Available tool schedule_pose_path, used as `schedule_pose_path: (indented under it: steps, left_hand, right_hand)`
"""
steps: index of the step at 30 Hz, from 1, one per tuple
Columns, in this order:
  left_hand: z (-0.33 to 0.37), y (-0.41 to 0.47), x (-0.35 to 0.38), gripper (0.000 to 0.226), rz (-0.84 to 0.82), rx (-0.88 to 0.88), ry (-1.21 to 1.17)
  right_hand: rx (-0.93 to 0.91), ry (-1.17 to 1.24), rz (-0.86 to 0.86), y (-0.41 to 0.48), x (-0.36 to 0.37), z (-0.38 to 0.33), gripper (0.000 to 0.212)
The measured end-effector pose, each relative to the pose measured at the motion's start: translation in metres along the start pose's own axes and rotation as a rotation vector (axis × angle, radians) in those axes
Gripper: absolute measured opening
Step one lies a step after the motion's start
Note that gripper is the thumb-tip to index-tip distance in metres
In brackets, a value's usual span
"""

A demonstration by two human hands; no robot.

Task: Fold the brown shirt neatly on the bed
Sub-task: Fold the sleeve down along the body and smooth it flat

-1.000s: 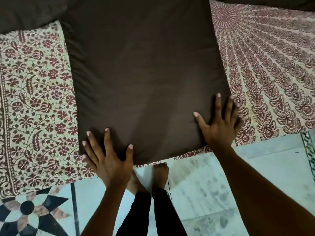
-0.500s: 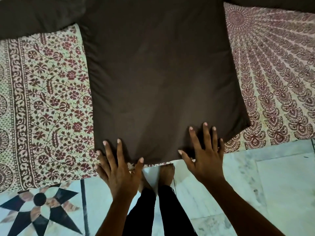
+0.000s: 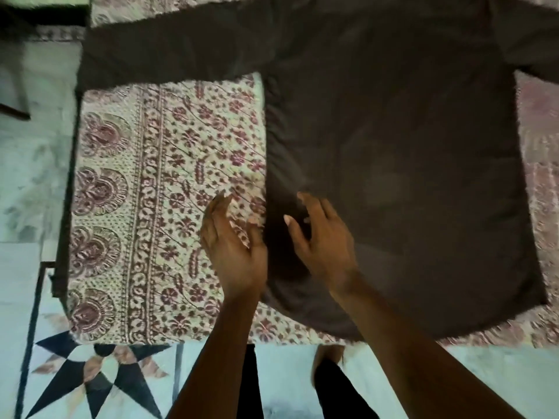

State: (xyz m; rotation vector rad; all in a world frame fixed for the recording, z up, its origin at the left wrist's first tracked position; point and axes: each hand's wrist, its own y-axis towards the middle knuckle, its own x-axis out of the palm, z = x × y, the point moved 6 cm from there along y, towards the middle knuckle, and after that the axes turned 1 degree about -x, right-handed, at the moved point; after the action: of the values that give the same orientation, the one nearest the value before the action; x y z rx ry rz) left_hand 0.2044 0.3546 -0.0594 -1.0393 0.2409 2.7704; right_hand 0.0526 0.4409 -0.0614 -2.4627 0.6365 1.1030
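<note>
Nearest is the pale tiled floor (image 3: 287,373), with one black star inlay (image 3: 99,379) set into it at the left. Two legs in black trousers (image 3: 338,391) stand on it. One bare foot (image 3: 328,356) shows just under the bed's edge; the other is hidden behind the left forearm.

Two bare forearms reach up and forward over the bed. The left hand (image 3: 234,249) is held over the bedspread (image 3: 169,176), palm turned inward, its thumb just beside the shirt's side edge. Its fingers (image 3: 219,207) are loosely bent and hold nothing. The right hand (image 3: 322,240) is over the near corner of the shirt, close beside the left hand, its fingers (image 3: 305,201) spread and curved with nothing gripped. Motion blur makes it hard to say whether either hand touches the cloth.

The one brown shirt (image 3: 408,176) lies flat on the bed, its hem toward the person and reaching the bed's near edge. It covers the right-hand part of the floral bedspread. Farther off, one sleeve (image 3: 169,52) stretches straight out to the person's left, as far as the bed's side. The second sleeve (image 3: 532,46) is cut off at the right edge of the view — and so is the collar end at the top. A dark shape (image 3: 18,86) at the far left is too blurred to identify.
</note>
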Motion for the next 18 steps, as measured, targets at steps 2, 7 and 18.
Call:
schedule_pose_path:
  steps: [2, 7, 18]
  left_hand:
    - [-0.021, 0.050, -0.019, 0.057, 0.049, 0.003, 0.009]
    - [-0.090, 0.170, -0.076, 0.055, 0.127, 0.012, 0.100]
    - [-0.189, 0.294, -0.095, 0.101, -0.350, -0.157, 0.262]
  right_hand:
    - [-0.062, 0.046, -0.012, 0.040, 0.024, -0.036, 0.050]
    - [-0.175, 0.081, -0.048, 0.136, 0.081, -0.129, 0.051]
    - [-0.438, -0.193, -0.145, 0.314, 0.188, -0.298, 0.048]
